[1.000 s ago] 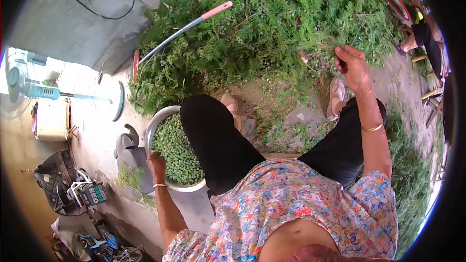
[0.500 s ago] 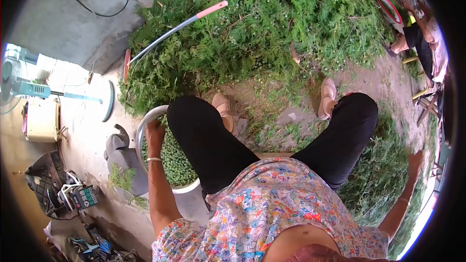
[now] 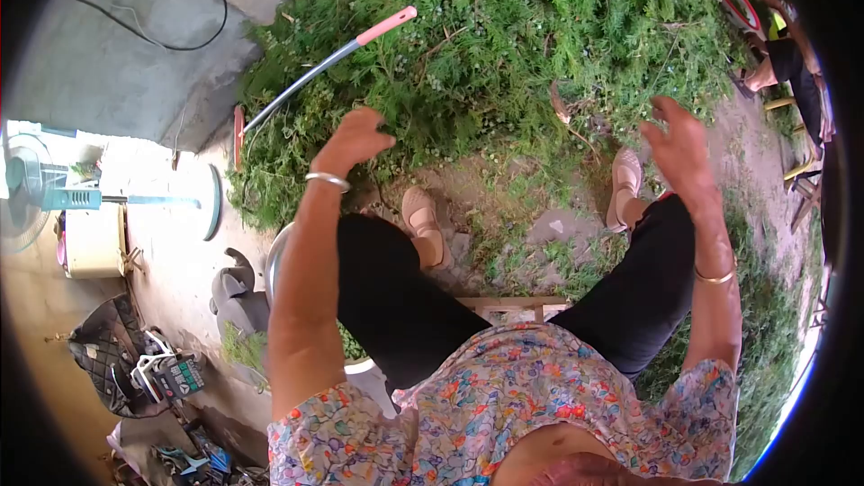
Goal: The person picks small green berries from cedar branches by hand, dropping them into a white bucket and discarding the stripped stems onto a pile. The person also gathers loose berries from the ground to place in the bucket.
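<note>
My left hand (image 3: 357, 140), a pale bracelet at its wrist, reaches over the near edge of a large heap of leafy evergreen branches (image 3: 504, 45). Its thumb and fingers are apart with nothing visible between them. On the other side, my right hand (image 3: 677, 146) hangs in front of the heap above my knee, fingers curved and spread, holding nothing. Beside my left knee stands a round metal basin (image 3: 277, 252). My left arm and leg hide most of it; a little of the small green cones (image 3: 349, 344) inside shows.
A tool with a pink-ended handle (image 3: 337, 56) lies on the heap's left side. A standing fan (image 3: 72, 198) and a grey elephant-shaped object (image 3: 236, 292) are at left. More cut greenery (image 3: 765, 306) lies at right. Another person's leg (image 3: 765, 74) shows far right.
My left hand has left the basin and moved forward over the heap's edge. My right hand has swung from far out at the right side to in front of my right knee.
</note>
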A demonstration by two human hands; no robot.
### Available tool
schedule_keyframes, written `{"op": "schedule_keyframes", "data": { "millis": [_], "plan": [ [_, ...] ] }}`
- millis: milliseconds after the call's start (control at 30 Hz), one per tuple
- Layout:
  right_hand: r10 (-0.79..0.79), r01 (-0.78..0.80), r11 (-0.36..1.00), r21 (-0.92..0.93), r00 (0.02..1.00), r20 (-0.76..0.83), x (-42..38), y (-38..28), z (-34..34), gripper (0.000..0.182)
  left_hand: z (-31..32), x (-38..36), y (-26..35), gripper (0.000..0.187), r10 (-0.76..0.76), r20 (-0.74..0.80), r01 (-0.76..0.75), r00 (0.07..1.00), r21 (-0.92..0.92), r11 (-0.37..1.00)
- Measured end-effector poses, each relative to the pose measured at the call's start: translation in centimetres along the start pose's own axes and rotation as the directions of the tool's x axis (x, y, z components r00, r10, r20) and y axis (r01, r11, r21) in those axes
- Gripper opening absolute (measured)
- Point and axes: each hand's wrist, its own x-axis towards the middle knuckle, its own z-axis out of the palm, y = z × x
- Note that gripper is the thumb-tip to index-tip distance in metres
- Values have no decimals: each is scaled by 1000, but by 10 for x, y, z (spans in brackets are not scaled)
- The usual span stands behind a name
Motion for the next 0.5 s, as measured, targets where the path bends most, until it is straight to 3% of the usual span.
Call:
{"op": "schedule_keyframes", "data": {
  "millis": [133, 167, 200, 300, 367, 433, 500],
  "plan": [
    [-60, 48, 996, 79, 984, 167, 32, -51, 37, 33, 51, 54, 20, 46, -133, 64, 142, 989, -176, 974],
    [-53, 40, 996, 79, 983, 174, 37, -55, 44, 33, 70, 65, 21, 50, -186, 87, 205, 979, -308, 929],
    [-27, 5, 996, 88, 967, 254, 38, -57, 50, 35, 88, 74, 21, 55, -235, 121, 264, 964, -432, 862],
    [83, -118, 991, 56, 901, 426, 42, -53, 64, 37, 139, 99, 23, 61, -264, 76, 266, 962, -494, 828],
    [178, -210, 978, 5, 840, 512, 37, -51, 66, 38, 153, 113, 30, 69, -221, 83, 234, 972, -458, 857],
    [5, -89, 979, 183, 910, 416, 37, -54, 63, 31, 168, 129, 30, 76, -264, -118, 222, 957, -285, 932],
    [-4, -94, 967, 239, 925, 381, 36, -51, 65, 31, 173, 150, 25, 77, -275, -31, 257, 961, -267, 929]
  ]
}}
